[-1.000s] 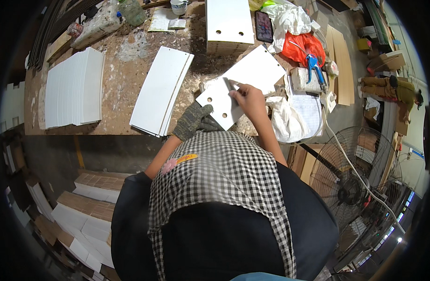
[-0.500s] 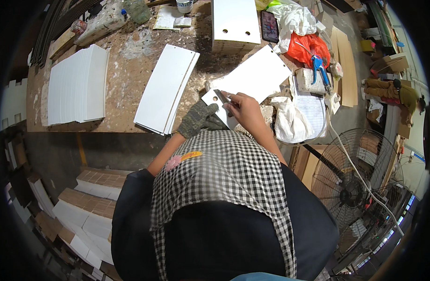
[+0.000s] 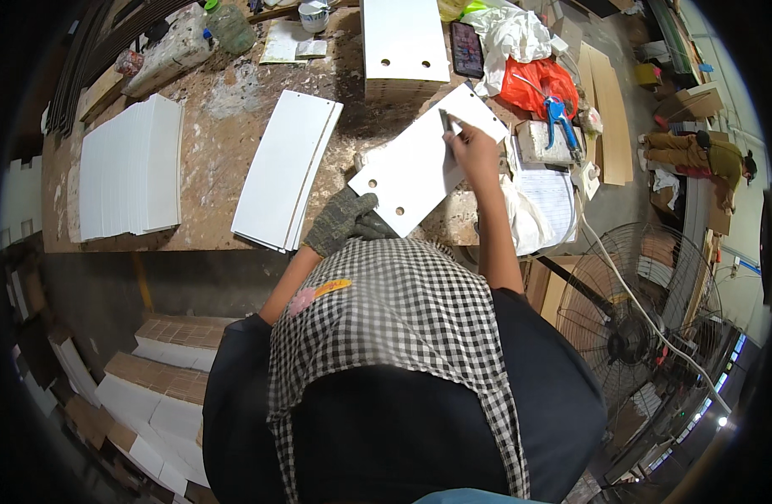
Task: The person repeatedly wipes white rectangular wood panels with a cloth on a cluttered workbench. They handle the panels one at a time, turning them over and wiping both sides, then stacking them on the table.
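Seemingly stiff and light, best gripped by its edges, the board [image 3: 421,168] lies at upper centre, the left hand [image 3: 346,223] clasping its lower-left end, the right hand [image 3: 475,156] pinching a dark tool [image 3: 444,120].

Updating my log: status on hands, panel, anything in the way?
Left hand gripping white panel, near end. Right hand holding slim dark piece over panel. Red bag near far end.

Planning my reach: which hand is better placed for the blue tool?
Likely your right hand: it's nearer the blue tool, though holding a dark strip. The left hand holds the white board.
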{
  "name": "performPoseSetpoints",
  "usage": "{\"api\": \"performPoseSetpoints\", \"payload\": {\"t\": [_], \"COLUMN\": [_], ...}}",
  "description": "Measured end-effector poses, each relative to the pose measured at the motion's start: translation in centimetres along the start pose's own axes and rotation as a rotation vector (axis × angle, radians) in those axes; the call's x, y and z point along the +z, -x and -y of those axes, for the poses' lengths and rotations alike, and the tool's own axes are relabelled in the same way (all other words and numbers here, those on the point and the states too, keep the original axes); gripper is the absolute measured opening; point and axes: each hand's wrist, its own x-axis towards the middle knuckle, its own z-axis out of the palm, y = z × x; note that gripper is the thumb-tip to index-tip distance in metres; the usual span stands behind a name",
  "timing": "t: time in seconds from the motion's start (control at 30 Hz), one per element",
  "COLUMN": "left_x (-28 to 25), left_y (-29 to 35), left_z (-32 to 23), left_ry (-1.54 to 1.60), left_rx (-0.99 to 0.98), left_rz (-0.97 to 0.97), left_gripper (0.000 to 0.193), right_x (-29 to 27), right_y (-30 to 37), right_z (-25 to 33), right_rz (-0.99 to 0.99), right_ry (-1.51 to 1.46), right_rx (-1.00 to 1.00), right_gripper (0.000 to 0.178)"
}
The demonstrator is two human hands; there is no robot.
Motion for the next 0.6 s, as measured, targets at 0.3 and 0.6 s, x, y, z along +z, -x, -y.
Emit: {"api": "performPoseSetpoints", "payload": {"t": [0.3,0.6], "left_x": [0.6,0.4], "left_y": [0.2,0.2], "left_z": [-0.2,-0.2], "left_ry": [0.095,0.09], "left_rx": [0.008,0.003], "left_rz": [-0.003,-0.021], "left_gripper": [0.031,0.03], "right_x": [-1.3,-1.1], "right_y": [-2.2,-1.4], "right_z": [-1.5,-0.8], "right_rz": [0.012,0.121], "right_ry": [-0.119,-0.133], "right_rx": [-0.044,-0.034], "right_gripper": [0.042,0.043]}}
